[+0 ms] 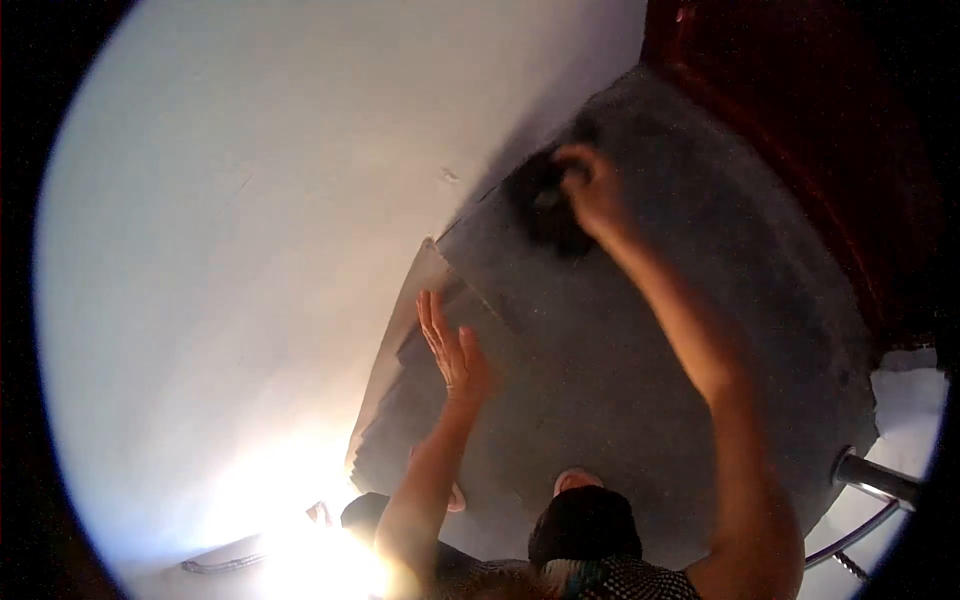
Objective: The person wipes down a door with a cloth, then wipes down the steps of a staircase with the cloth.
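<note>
My left hand (452, 345) is raised beside the pale wall, its fingers stretched out and nothing in it. Farther forward, my right hand (592, 190) reaches over the grey floor with fingers bent and apart from the thumb. Motion blurs it somewhat, but no held thing shows. Just left of it and beneath it lies a dark, soft-edged patch (545, 225); whether this is an object, a stain or shadow I cannot tell. Whether my right hand touches it is also unclear.
A pale wall (250, 180) runs along the left, with a bright glare low down. Grey floor (640, 370) spreads ahead of my feet. Dark red surface (800, 130) bounds the far right. A metal tube (875, 478) stands at the lower right.
</note>
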### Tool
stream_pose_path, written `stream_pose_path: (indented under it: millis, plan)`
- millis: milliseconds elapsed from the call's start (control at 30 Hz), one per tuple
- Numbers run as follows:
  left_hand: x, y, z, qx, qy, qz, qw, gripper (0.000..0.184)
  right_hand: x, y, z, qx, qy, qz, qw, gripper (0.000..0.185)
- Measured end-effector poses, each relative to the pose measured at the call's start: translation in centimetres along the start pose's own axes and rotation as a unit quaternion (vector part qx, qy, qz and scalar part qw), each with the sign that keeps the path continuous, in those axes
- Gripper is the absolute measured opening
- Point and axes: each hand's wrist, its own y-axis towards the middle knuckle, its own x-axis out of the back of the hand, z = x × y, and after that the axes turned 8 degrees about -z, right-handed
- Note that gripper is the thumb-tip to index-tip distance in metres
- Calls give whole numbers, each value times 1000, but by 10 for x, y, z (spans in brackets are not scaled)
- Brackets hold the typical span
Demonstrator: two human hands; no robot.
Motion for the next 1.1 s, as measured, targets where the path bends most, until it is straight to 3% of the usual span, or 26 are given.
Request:
stream_pose_path:
  millis: [33, 100, 133, 200, 233, 333, 400, 467, 533, 600, 633, 700, 833, 933, 1067, 1100]
  plan:
    - [6, -5, 7, 4, 4, -2, 1000, 64, 6, 23, -21, 94, -68, -61, 991, 30]
    - [15, -15, 15, 34, 9, 27, 999, 53, 11, 62, -51, 47, -183, -109, 976, 48]
    - [16, -20, 20, 37, 10, 24, 999, 53, 8, 62, -46, 50, -182, -106, 976, 48]
    - [18, -28, 28, 69, 12, 33, 997, 52, 0, 59, -29, 24, -490, -34, 871, 67]
    - [19, -32, 31, 70, 11, 32, 997, 52, -11, 61, -34, 40, -511, -69, 856, 67]
    - [26, -40, 40, 78, 13, 42, 996, 51, -27, 68, -34, 8, -490, -49, 870, 56]
    - [31, -38, 34, 99, 25, 47, 994, 50, -48, 40, -18, 61, -475, -56, 876, 36]
    - [27, -37, 42, 124, -34, 42, 991, 51, -73, -12, -1, 167, -347, -2, 923, 29]
    - [23, -35, 48, 147, -83, 36, 985, 52, -100, -65, 24, 248, -273, 73, 927, 28]
    - [20, -28, 46, 337, -294, -28, 894, 59, -114, -100, 41, 290, -270, 121, 910, 29]
    - [23, -27, 43, 329, -295, -27, 896, 59, -115, -113, 44, 292, -269, 113, 911, 29]
    - [31, -23, 43, 456, -362, -50, 811, 69, -111, -126, 48, 254, -175, 166, 937, 32]
    - [33, -28, 58, 460, -378, 14, 803, 70, -74, -112, 49, 168, -36, 146, 974, 35]
    - [34, -32, 57, 440, -359, 56, 821, 68, 8, -52, 62, 86, -210, 139, 964, 37]
    - [47, -46, 20, 463, -381, 37, 800, 66, 81, 2, -29, 78, -296, -113, 945, 37]
    - [47, -48, 20, 457, -382, 36, 802, 64, 84, 0, -35, 77, -296, -114, 945, 37]
